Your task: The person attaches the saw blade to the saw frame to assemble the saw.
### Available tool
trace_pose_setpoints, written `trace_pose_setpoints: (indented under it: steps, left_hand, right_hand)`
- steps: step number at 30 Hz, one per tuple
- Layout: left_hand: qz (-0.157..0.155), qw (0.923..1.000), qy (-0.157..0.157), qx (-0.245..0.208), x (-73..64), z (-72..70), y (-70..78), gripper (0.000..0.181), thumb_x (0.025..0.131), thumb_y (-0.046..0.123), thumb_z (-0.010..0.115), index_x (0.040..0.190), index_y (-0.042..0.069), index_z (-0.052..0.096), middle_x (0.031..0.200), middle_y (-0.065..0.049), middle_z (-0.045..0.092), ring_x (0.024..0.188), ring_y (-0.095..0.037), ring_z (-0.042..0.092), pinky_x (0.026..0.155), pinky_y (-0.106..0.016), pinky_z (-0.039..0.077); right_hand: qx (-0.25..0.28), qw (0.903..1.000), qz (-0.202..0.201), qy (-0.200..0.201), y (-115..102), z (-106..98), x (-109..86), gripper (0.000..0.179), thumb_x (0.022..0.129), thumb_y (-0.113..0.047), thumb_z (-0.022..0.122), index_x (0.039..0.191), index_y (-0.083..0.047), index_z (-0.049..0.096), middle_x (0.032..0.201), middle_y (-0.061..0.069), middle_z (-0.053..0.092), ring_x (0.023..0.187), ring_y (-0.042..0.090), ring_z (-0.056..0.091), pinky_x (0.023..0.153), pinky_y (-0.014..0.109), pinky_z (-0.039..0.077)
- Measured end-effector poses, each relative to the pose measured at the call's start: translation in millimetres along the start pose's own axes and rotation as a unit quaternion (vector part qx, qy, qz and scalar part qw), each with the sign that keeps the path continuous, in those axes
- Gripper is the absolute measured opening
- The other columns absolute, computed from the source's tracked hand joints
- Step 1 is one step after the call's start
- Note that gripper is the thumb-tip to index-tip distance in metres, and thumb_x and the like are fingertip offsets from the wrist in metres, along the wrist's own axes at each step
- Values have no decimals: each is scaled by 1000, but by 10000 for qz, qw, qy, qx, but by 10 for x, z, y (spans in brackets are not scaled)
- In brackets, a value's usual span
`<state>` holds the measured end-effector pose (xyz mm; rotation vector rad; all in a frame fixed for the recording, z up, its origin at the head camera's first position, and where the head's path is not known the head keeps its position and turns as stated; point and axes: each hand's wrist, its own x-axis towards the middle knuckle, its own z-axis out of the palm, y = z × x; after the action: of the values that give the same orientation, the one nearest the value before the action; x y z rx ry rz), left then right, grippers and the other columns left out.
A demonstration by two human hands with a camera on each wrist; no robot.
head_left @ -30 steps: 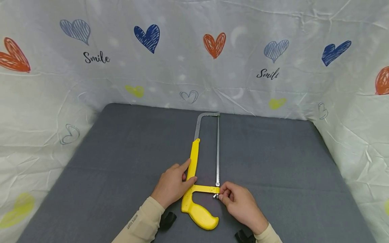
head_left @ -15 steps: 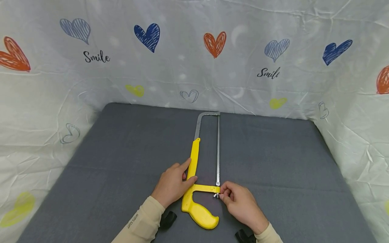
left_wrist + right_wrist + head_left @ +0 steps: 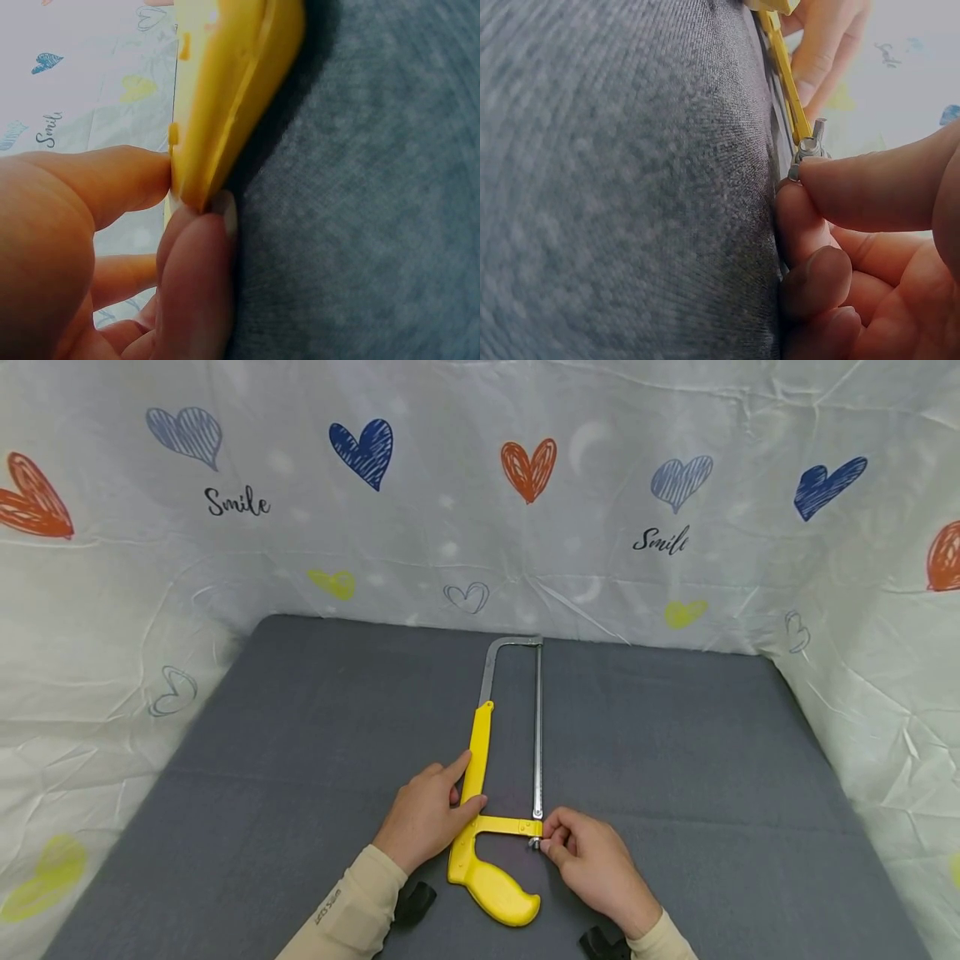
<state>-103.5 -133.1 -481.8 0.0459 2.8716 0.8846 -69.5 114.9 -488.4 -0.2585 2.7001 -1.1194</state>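
Note:
A hacksaw (image 3: pixel 497 892) with a yellow handle and a silver front frame lies on the grey cloth, its blade (image 3: pixel 537 735) along the right side. My left hand (image 3: pixel 422 817) holds its yellow frame from the left; in the left wrist view, thumb and fingers pinch the yellow part (image 3: pixel 232 82). At the near end of the blade, below the yellow crossbar (image 3: pixel 504 827), sits a small silver wing nut (image 3: pixel 534 843). My right hand (image 3: pixel 596 870) pinches this nut between thumb and forefinger, the other fingers curled beneath, as the right wrist view shows.
Grey cloth (image 3: pixel 675 752) covers the table. A pale sheet (image 3: pixel 420 527) printed with hearts and "Smile" hangs behind it and at both sides. Black wrist mounts (image 3: pixel 414 906) show under the cream sleeves (image 3: pixel 348 906).
The wing nut has turned between the right thumb and forefinger; its wing points a different way. The hacksaw and left hand stay in place.

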Motion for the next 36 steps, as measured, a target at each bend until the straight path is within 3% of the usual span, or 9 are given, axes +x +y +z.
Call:
trace_pose_setpoints:
  steps: [11,15,21,30,36]
  left_hand:
    - [44,10000,10,-55,0,-1,-1,77,97,40,82,162,15,52,81,-1,51,63,-16,44,58,-26,32]
    - [52,10000,7,-53,0,-1,-1,76,97,40,82,162,15,52,81,-1,51,63,-16,44,58,-26,32]
    - [-10,10000,-20,-49,-3,-3,-3,77,97,40,82,162,15,52,82,-2,51,64,-17,45,57,-27,33]
    - [3,10000,-31,-37,-4,-7,-6,77,97,40,82,163,16,51,82,-2,51,64,-16,45,57,-26,33]
    - [29,10000,-16,-37,-6,-7,-7,77,97,40,82,162,15,52,82,-1,51,63,-16,45,57,-26,33]
  right_hand:
    - [183,9998,58,47,6,-29,-4,17,97,-17,80,86,-25,69,73,-10,57,60,5,48,58,23,40]
    - [387,9989,276,20,-6,-35,-5,18,97,-29,81,84,-24,70,70,-8,57,58,7,49,55,24,39]
    - [453,9980,432,-11,-30,-11,-5,34,90,-49,86,82,-22,68,65,-6,55,54,9,48,51,24,36]
    - [234,9992,306,46,-39,10,-4,31,91,-44,86,81,-23,67,64,-8,53,52,7,45,50,23,33]
    - [355,9983,471,35,-50,1,-4,32,89,-44,89,82,-21,67,65,-7,54,54,8,47,50,23,35]
